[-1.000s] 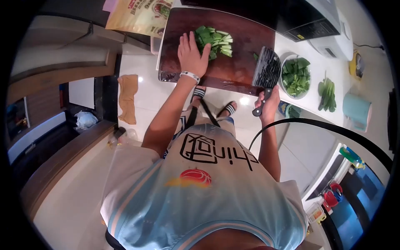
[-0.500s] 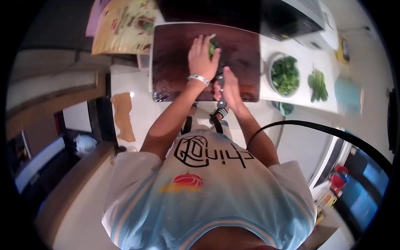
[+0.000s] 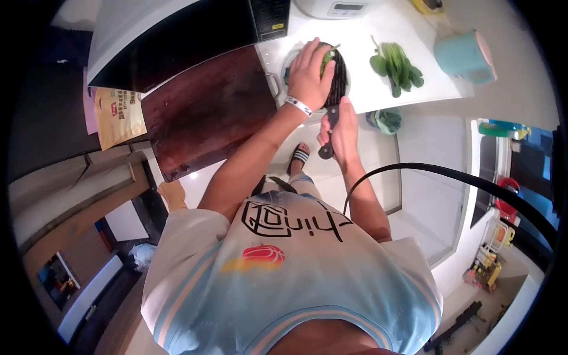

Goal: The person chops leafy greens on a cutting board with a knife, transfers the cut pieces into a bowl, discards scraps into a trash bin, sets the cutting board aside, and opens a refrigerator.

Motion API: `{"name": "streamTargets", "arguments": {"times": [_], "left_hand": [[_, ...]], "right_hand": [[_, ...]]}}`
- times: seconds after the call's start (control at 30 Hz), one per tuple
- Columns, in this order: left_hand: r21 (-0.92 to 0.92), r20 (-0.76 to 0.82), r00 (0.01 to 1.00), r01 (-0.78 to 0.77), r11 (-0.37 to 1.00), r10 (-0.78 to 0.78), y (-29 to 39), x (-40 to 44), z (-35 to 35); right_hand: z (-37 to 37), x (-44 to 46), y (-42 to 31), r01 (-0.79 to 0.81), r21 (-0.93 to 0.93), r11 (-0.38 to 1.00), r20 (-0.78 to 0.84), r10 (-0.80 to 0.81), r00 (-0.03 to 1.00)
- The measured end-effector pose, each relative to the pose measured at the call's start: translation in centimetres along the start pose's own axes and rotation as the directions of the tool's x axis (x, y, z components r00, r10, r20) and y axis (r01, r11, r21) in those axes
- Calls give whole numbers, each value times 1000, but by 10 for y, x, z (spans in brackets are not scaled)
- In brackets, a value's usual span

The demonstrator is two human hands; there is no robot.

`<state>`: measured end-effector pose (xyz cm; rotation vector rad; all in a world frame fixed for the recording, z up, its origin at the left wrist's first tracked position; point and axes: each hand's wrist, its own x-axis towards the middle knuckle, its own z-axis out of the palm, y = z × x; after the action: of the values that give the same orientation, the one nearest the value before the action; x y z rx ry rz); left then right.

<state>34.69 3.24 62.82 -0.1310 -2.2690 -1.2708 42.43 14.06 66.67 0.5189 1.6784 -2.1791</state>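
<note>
Over the bowl (image 3: 289, 58) of leafy greens, my left hand (image 3: 309, 77) cups some chopped greens (image 3: 328, 57) against the blade of a black kitchen knife (image 3: 337, 80). A bracelet circles the left wrist. My right hand (image 3: 344, 133) grips the knife's handle from below, its thumb along the top. Both hands and the blade hide most of the bowl and its contents. To the left lies the dark cutting board (image 3: 207, 100), wet on its surface. A bunch of whole greens (image 3: 397, 68) rests on the white counter, right of the knife.
A light-blue mug (image 3: 464, 58) stands at the counter's right. Behind are a white appliance with a display (image 3: 340, 8) and a black glossy panel (image 3: 189, 50). A yellow printed bag (image 3: 120, 118) is at the far left. Below the counter edge sits a container of greens (image 3: 387, 120).
Both hands have moved right from the cutting board to above the bowl, carrying the knife and greens. My view has turned to the right with them.
</note>
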Motion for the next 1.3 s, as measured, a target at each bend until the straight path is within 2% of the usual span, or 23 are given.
{"name": "streamTargets", "arguments": {"times": [0.03,0.13,0.27,0.4,0.43,0.5,0.6,0.63,0.67,0.7,0.73,0.77,0.8,0.83,0.93,0.97,1.0,1.07,1.13,1.17,1.27,1.3], "left_hand": [[5,25,999,35,999,-35,-7,1,13],[208,101,981,142,968,-166,-29,-10,36],[453,186,980,-25,891,-67,-40,-20,44],[505,234,967,-31,862,-103,-31,-12,42],[513,256,961,-41,857,-108,-28,-11,39],[523,301,946,-61,850,-117,-25,-6,28],[390,335,923,48,920,-190,-23,4,15],[269,420,906,-81,960,-41,-33,7,7],[22,439,892,107,994,-105,-56,13,10],[-212,402,883,346,914,-241,-66,15,11],[-235,378,759,632,739,-530,-2,29,-11],[-300,516,572,818,490,-638,-31,38,-29],[-491,338,789,613,619,-512,-35,47,-19],[-387,430,747,660,644,-508,-26,60,-31],[-517,374,838,545,660,-399,1,74,-25],[-315,413,855,458,831,-315,6,69,-7],[-99,454,860,311,945,-235,14,62,8],[86,541,831,95,992,-126,58,51,58],[306,602,796,-165,938,-56,59,55,111],[377,614,783,-180,909,-99,53,59,139],[522,594,638,159,838,-491,53,84,193],[570,545,676,134,810,-496,43,90,207]], "right_hand": [[-8,5,-4,16,-75,997,-27,-19,999],[-29,10,-11,23,-227,974,-71,-40,997],[-50,14,-15,111,-263,958,-30,-123,992],[-66,26,-31,231,-358,905,-9,-251,968],[-71,25,-43,177,-373,911,-13,-196,981],[-80,24,-57,197,-405,893,-7,-219,976],[-99,25,-65,238,-368,899,31,-244,969],[-105,25,-67,242,-363,900,31,-248,968],[-109,24,-69,241,-358,902,29,-248,968],[-115,25,-70,240,-352,905,28,-246,969],[-119,22,-71,233,-347,908,26,-239,971],[-119,15,-78,208,-308,928,6,-217,976],[-125,11,-78,194,-261,946,4,-200,980],[-130,8,-78,179,-256,950,-17,-190,982],[-162,-6,-83,205,-192,960,-84,-224,971],[-171,-13,-88,185,-121,975,-134,-201,970],[-186,-18,-92,181,-109,977,-213,-201,956],[-218,-26,-94,170,-71,983,-346,-184,920],[-242,-35,-96,215,-21,977,-469,-199,861],[-257,-42,-94,216,-17,976,-506,-195,840],[-276,-68,-90,274,-21,961,-627,-226,746],[-283,-76,-83,311,-52,949,-623,-274,732]]}}
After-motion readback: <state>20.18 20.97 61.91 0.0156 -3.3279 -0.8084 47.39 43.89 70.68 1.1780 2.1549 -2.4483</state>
